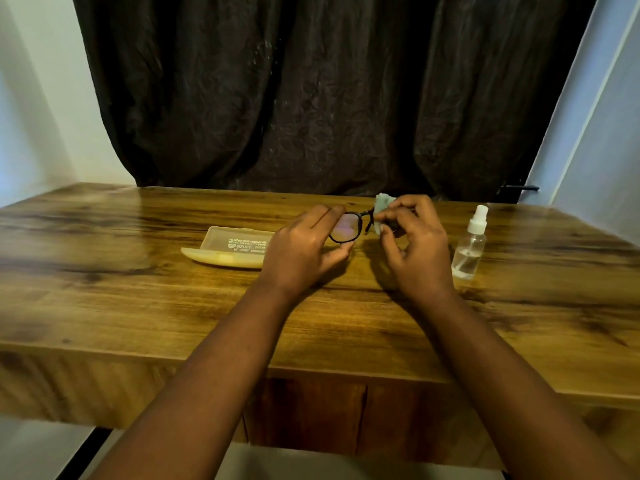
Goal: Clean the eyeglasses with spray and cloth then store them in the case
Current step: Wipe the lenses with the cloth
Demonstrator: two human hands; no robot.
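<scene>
Left of the hands, the case (230,249) lies open on the desk (138,306); the bottle (471,245) holds clear liquid. Left hand (304,247) pinches the glasses (349,228); right hand (412,244) pinches the cloth (382,204) over the other lens.

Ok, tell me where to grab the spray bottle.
Grip the bottle round its clear body, below the white nozzle. It stands upright on the table, right of the right hand, with open space around it, so come in level from its near side.
</scene>
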